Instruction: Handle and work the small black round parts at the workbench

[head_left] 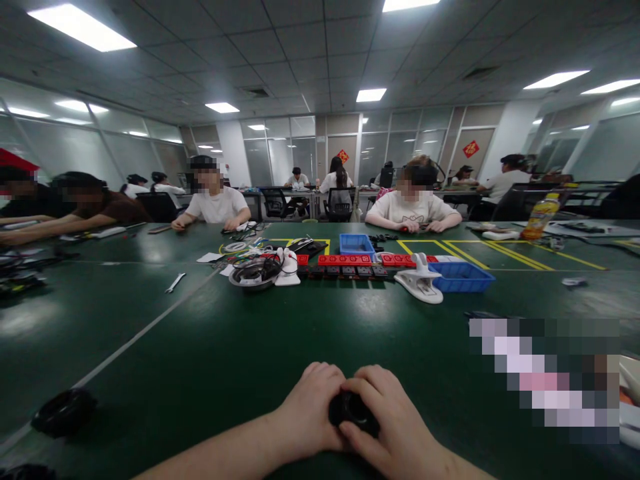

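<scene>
Close to the near table edge, a round black object [354, 410] with a dark hollow is held between both hands; I cannot make out its exact kind. My left hand [314, 403] is closed around its left side, with the fingers over the far side. My right hand [387, 421] grips it from the right, with thumb and fingers curled on its edge. The hands partly cover it. At the left on the table lies a black ring-shaped object [65, 411], apart from my hands.
The green table [240, 353] carries a wrench [175, 283], a metal bowl of cables [254, 275], red power strips [345, 260], a white clip base [420, 283], blue bins [463, 277] and a drink bottle [541, 217]. A blurred-out item [545, 380] lies right. People sit opposite.
</scene>
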Tool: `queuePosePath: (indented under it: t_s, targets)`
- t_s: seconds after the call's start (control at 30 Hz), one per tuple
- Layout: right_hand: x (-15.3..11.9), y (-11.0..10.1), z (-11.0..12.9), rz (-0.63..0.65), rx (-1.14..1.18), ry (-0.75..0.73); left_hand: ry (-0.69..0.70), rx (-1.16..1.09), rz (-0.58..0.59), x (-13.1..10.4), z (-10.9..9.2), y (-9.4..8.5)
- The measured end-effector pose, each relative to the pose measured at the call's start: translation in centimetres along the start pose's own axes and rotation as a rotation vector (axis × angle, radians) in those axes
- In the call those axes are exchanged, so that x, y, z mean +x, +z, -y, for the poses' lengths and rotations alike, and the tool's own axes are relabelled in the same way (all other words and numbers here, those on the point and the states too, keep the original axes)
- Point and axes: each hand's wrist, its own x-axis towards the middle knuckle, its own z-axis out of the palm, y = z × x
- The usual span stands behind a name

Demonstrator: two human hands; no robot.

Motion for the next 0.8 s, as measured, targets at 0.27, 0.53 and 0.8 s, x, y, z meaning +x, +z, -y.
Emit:
queuePosePath:
  t_s: [0.27, 0.53, 0.8]
  targets:
    - [-0.1, -1.0, 1.3, 0.093, 0.062, -0.338, 0.242, -0.001, 0.108, 1.1, 1.4, -0.4]
    - [-0.5, 0.3, 0.4, -0.066, -0.031, -0.567, 0.232, 0.023, 0.089, 0.6, 0.8, -0.4]
    - [-0.5, 0.2, 0.0, -0.173, -0.208, -0.158, 0.103, -0.022, 0.006, 0.0, -0.3, -0.1]
